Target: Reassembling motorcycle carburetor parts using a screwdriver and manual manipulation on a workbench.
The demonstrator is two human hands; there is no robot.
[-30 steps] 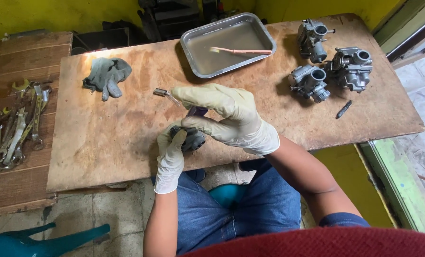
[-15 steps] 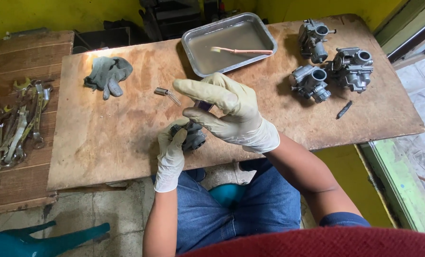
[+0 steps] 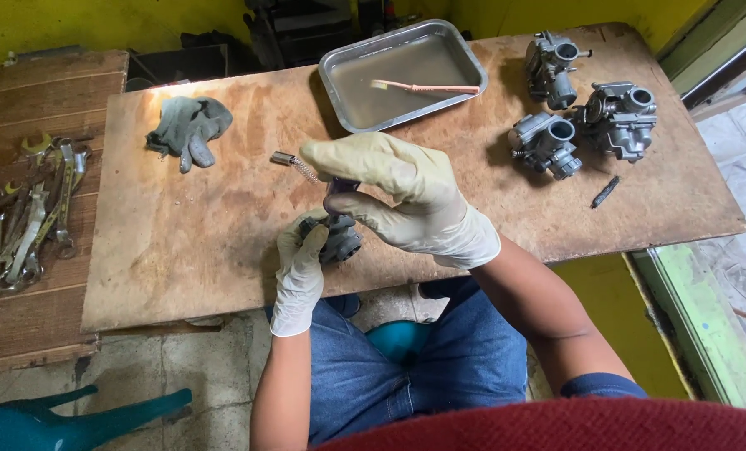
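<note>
gloved left hand (image 3: 299,266) grips ribbed metal carburetor (image 3: 338,240).

The left hand (image 3: 299,269) and right hand (image 3: 406,200) wear pale cream gloves. Between them sits a dark grey metal part (image 3: 339,238) beside a purple tool handle (image 3: 340,185). The tabletop (image 3: 197,242) is worn brown wood with darker stains. The crumpled gloves (image 3: 187,129) on it are grey-green. The metal tray (image 3: 455,46) is silvery and holds murky brownish liquid and a pinkish brush (image 3: 427,86). Three carburetors (image 3: 586,117) are dull silver-grey. The wrenches (image 3: 22,221) are steel-coloured. The jeans (image 3: 373,376) are blue, the wall (image 3: 72,25) yellow.
</note>
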